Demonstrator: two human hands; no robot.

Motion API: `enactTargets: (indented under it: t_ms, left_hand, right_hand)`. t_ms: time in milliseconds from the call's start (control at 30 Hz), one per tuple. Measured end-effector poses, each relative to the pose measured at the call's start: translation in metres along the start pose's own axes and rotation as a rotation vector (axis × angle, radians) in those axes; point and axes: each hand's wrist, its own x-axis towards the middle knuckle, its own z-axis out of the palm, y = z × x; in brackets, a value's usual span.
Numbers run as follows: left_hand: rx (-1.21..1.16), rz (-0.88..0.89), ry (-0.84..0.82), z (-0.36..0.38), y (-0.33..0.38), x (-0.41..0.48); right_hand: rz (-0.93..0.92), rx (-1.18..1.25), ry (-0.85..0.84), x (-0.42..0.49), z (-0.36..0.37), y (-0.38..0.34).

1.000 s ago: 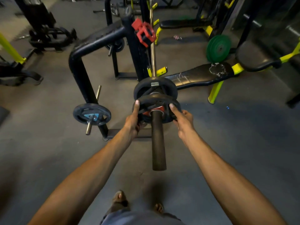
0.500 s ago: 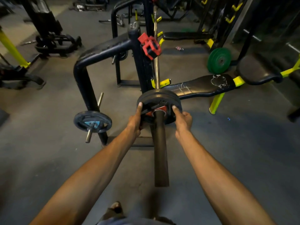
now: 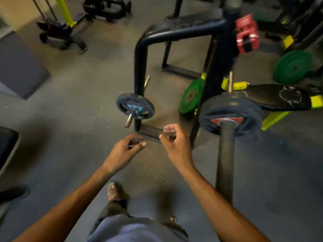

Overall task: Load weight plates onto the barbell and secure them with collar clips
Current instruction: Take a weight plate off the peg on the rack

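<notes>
Hands: the left hand (image 3: 126,149) and right hand (image 3: 176,144) sat at centre frame, close together but not touching, fingers loosely curled and holding nothing.
Change: half a second before, both hands had been pressed on the rim of the front plate; they had since come off it and drawn left of the bar.
Barbell: the barbell sleeve (image 3: 225,159) ran from lower right up to the stacked black plates (image 3: 230,110), right of centre.
Plates: they sat together on the sleeve, seemingly pushed home against the rack upright (image 3: 220,67); whether more than two were there could not be told.
Collar: a red collar clip (image 3: 246,34) hung at upper right on the rack, well apart from both hands; none was on the sleeve outside the plates.
Spare plate: a small black plate (image 3: 135,106) rested on a storage peg above the hands.
Reading: loading on this end looked finished or paused; the securing step was not yet done, and the hands appeared free to fetch either the clip or another plate.
</notes>
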Motion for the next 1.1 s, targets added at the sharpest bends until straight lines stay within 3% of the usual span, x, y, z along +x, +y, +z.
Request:
enactTargets:
  t_ms: [267,433,633,833,1100]
  left_hand:
    - [0.084,-0.058,0.04,-0.149,-0.095,0.045]
    - [0.227,-0.074,-0.052,-0.228,-0.139,0.082]
    - [0.276,-0.126,-0.073,-0.309,-0.183,0.177]
    - [0.356,-0.123,-0.123,-0.385,-0.208,0.324]
    - [0.487,-0.046,-0.093,-0.524,-0.175,0.519]
  right_hand:
    - [-0.002,-0.414,-0.358,0.081,0.159,-0.018]
    - [0.02,-0.524,-0.492,0.129,0.243,-0.046]
    - [0.072,-0.56,-0.575,0.217,0.325,-0.059]
    - [0.058,-0.587,-0.605,0.359,0.402,-0.063]
    - [-0.042,-0.664,-0.619,0.579,0.469,-0.144]
